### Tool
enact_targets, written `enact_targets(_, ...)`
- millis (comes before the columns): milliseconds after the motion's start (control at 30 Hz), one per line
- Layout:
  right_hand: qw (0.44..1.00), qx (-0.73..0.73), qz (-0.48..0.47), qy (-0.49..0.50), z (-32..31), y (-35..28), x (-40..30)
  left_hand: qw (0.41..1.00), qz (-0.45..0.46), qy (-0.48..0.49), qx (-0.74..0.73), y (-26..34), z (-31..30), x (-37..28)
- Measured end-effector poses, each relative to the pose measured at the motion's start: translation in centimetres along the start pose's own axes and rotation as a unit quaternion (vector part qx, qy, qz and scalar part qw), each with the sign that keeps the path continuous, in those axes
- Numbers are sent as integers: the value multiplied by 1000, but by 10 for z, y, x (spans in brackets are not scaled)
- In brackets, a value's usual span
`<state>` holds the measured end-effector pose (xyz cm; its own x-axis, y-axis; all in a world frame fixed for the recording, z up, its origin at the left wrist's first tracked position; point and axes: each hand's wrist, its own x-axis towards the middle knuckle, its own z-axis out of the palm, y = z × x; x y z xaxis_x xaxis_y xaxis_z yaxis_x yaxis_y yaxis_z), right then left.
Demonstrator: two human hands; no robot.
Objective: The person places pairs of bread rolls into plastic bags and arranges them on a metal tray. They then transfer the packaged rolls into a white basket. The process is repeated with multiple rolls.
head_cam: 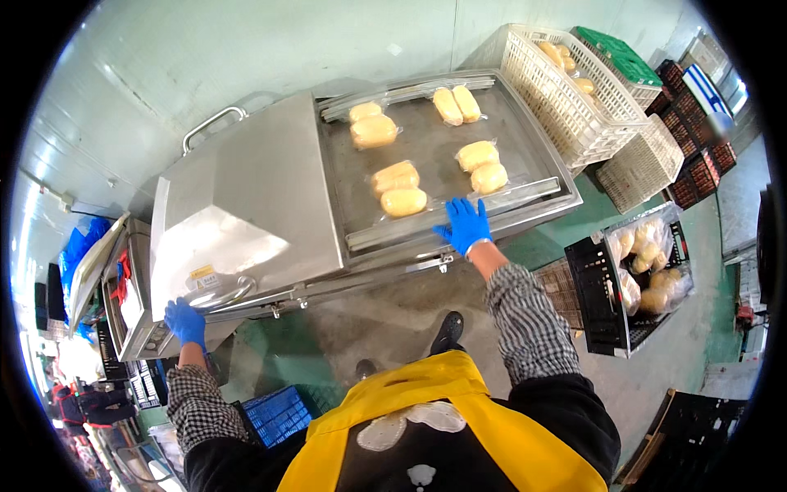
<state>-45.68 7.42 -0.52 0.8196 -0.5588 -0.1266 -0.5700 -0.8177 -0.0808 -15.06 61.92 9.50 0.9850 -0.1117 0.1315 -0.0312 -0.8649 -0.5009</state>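
A stainless steel vacuum-sealing machine [522,135] lies before me, its metal lid [258,184] over the left part. On the bare bed to the right are several clear plastic packs of pale yellow food, among them one at the front left [403,202] and one at the front right [490,178]. My right hand [467,229], in a blue glove, rests with fingers spread on the front edge near the front-right pack, holding nothing. My left hand [185,323], also gloved in blue, is at the left end of the lid's front handle [230,296]; whether its fingers close round it is unclear.
White plastic crates [572,129] with yellow food stand beyond the machine's right end. A black crate [599,301] of bagged food is at the right, on a brown crate [556,289]. A blue crate [276,418] lies on the floor at lower left. Another machine [132,307] stands at the left.
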Motion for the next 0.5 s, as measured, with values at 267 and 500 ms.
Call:
enact_targets(267, 990, 79, -67, 91, 39, 31, -57, 867, 232, 235, -372, 207, -173, -117)
enact_targets(500, 963, 174, 22, 203, -30, 87, 25, 782, 188, 40, -593, 448, -160, -85)
